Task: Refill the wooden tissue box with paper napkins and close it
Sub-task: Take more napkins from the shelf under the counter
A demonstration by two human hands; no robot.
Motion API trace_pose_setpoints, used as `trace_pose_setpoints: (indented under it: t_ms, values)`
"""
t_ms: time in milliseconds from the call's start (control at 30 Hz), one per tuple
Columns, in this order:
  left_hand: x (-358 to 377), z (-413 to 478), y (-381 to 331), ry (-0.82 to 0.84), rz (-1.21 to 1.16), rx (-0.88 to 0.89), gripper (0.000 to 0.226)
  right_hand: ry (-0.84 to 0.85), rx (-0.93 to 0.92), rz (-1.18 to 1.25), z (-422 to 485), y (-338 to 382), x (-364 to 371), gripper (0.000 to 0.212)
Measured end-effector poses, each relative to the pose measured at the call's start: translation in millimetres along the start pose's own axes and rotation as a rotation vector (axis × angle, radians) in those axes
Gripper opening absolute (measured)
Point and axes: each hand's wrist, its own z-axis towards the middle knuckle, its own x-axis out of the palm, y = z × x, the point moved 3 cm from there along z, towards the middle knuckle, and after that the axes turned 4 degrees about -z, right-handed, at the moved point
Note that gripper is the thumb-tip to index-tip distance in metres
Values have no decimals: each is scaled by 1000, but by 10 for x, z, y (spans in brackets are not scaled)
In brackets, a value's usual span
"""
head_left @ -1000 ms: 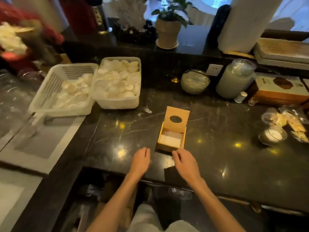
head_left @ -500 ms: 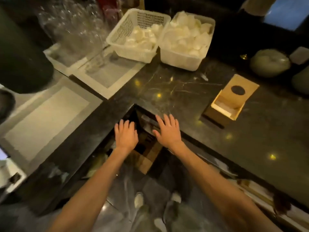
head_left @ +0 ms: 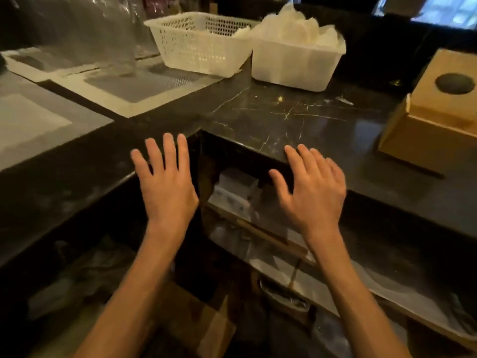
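The wooden tissue box (head_left: 423, 143) stands on the dark marble counter (head_left: 296, 120) at the far right, its lid with a round hole (head_left: 455, 83) tipped up. My left hand (head_left: 165, 182) and my right hand (head_left: 312, 189) hover with spread fingers at the counter's inner corner, both holding nothing. Below and between them, in the dim space under the counter, lies a pale wrapped pack (head_left: 235, 187); I cannot tell what it holds. The right hand is well left of the tissue box.
Two white plastic baskets, a mesh one (head_left: 198, 45) and a solid one (head_left: 296, 63) heaped with white folded pieces, stand at the counter's back. Pale mats (head_left: 124, 86) cover the left counter. Shelves (head_left: 322, 275) and a cardboard box (head_left: 206, 324) sit below.
The view has dropped lower and closer to the counter's inner corner. Both hands left the tissue box and moved left to the opening under the counter, fingers now spread.
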Motion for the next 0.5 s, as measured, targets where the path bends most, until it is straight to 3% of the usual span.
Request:
trace_pose_setpoints:
  t_ms: [133, 333, 433, 500]
  values:
    - [97, -38, 57, -160, 110, 41, 82, -222, 6, -46, -97, 31, 111, 54]
    - [109, -37, 83, -208, 59, 52, 77, -248, -12, -52, -184, 75, 153, 58]
    - [61, -204, -25, -373, -224, 89, 53, -400, -194, 302, -589, 183, 208, 38]
    - [224, -467, -210, -441, -490, 217, 32, -349, -228, 492, -903, 289, 468, 21]
